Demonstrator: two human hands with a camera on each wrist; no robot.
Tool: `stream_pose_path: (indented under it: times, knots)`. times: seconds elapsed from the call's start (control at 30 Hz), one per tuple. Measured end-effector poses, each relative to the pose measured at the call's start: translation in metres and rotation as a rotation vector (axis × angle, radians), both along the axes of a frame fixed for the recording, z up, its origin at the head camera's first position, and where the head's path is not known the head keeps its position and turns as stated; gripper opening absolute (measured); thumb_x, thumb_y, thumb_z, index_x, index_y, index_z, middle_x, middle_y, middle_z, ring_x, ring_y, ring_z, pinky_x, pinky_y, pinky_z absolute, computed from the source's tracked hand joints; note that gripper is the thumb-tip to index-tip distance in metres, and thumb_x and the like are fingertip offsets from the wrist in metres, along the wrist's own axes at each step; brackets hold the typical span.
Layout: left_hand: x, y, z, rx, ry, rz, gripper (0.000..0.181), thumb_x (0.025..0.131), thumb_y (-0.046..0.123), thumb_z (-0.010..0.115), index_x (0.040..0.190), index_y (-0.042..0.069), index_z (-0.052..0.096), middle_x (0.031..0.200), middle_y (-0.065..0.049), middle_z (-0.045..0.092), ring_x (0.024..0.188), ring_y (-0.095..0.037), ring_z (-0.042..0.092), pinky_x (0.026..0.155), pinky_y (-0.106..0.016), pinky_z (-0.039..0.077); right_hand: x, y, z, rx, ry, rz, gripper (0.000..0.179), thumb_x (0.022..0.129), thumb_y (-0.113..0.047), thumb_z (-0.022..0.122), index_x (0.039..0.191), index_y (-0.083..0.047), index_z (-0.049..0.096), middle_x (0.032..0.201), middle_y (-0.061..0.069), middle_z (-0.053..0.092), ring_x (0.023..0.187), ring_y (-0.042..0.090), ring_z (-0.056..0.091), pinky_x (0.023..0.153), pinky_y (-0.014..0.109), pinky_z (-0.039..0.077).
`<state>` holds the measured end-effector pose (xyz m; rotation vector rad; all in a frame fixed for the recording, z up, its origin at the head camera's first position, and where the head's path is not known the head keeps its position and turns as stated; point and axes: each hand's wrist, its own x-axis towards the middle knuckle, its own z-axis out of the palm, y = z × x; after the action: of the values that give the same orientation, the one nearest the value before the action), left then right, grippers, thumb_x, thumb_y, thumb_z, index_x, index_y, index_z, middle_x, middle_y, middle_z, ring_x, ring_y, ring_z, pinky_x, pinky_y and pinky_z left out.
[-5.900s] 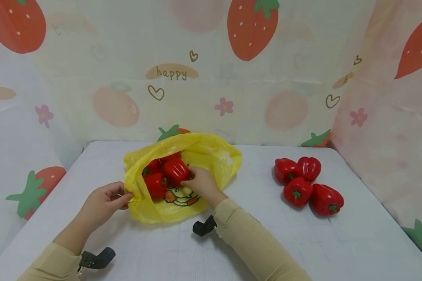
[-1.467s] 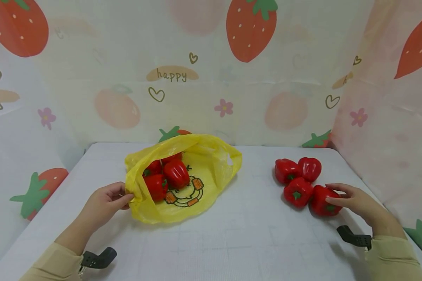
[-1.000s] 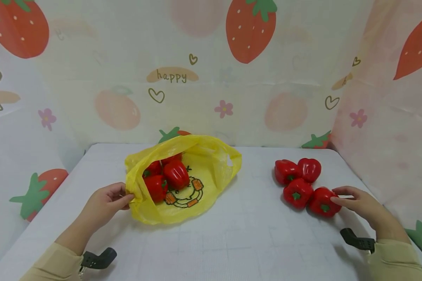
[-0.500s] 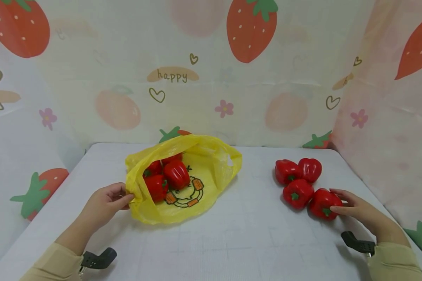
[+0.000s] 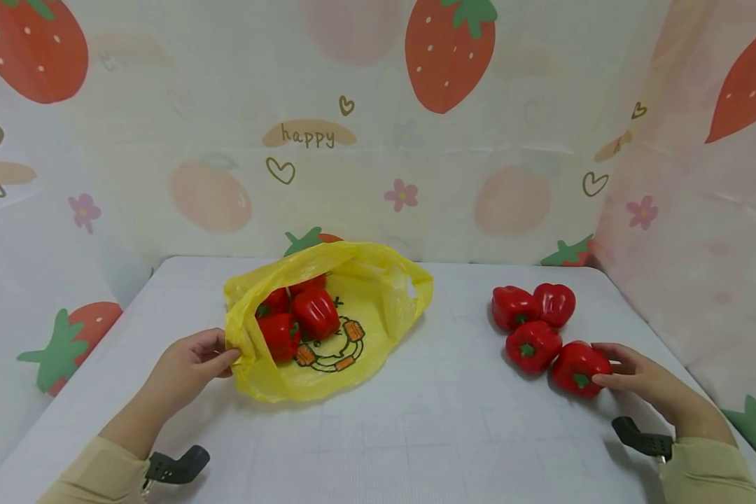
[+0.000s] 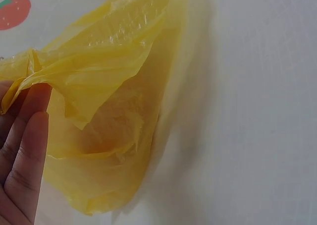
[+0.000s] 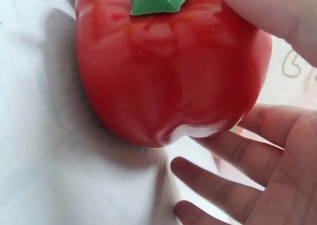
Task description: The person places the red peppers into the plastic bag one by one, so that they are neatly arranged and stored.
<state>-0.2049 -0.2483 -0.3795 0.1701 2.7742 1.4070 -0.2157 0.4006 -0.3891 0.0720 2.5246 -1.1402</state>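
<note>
On the table point(image 5: 453, 448), a bag point(image 5: 390, 329) with peppers point(image 5: 316, 313) inside lies left of four clustered peppers point(image 5: 535, 341).

Yellow bag point(image 5: 384, 308) partly hides 3 red peppers point(image 5: 280, 337); head view's lower edge cuts 2 sleeves point(image 5: 94, 472) (beige)

White table point(image 5: 466, 448): yellow bag point(image 5: 372, 308), four red peppers point(image 5: 533, 348).

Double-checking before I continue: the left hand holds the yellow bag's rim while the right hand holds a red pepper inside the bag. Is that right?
Not quite: the red pepper that the right hand holds is outside the yellow bag, on the white table, as the head view shows. The left hand does hold the bag's rim.
</note>
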Motion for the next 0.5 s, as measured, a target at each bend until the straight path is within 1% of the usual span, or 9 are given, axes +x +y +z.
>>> stream_pose_path:
  times: [0.13, 0.3, 0.5]
  knots:
    - [0.0003, 0.0, -0.0004, 0.005, -0.003, -0.002, 0.032, 0.087, 0.031, 0.061, 0.106, 0.005, 0.058, 0.099, -0.01, 0.063, 0.084, -0.019, 0.063, 0.072, -0.025, 0.054, 0.0003, -0.001, -0.0021, -0.011, 0.042, 0.001, 0.085, 0.082, -0.035, 0.066, 0.142, 0.0, 0.017, 0.138, 0.031, 0.024, 0.121, 0.049, 0.025, 0.085, 0.062, 0.04]
    - [0.0002, -0.0007, -0.0012, 0.006, -0.003, -0.003, 0.031, 0.088, 0.03, 0.061, 0.106, 0.005, 0.058, 0.099, -0.01, 0.063, 0.083, -0.019, 0.063, 0.072, -0.025, 0.054, -0.0006, -0.0013, -0.0039, 0.001, 0.099, 0.008, 0.083, 0.081, -0.033, 0.068, 0.141, 0.0, 0.021, 0.136, 0.031, 0.028, 0.119, 0.047, 0.032, 0.085, 0.056, 0.045]
    - [0.001, -0.0003, -0.0006, 0.006, -0.005, 0.003, 0.03, 0.088, 0.029, 0.061, 0.106, 0.005, 0.058, 0.1, -0.01, 0.063, 0.083, -0.019, 0.063, 0.072, -0.025, 0.054, -0.0017, -0.0011, 0.0008, 0.03, 0.162, 0.019, 0.082, 0.08, -0.033, 0.068, 0.141, -0.001, 0.023, 0.134, 0.031, 0.031, 0.117, 0.047, 0.036, 0.08, 0.049, 0.051]
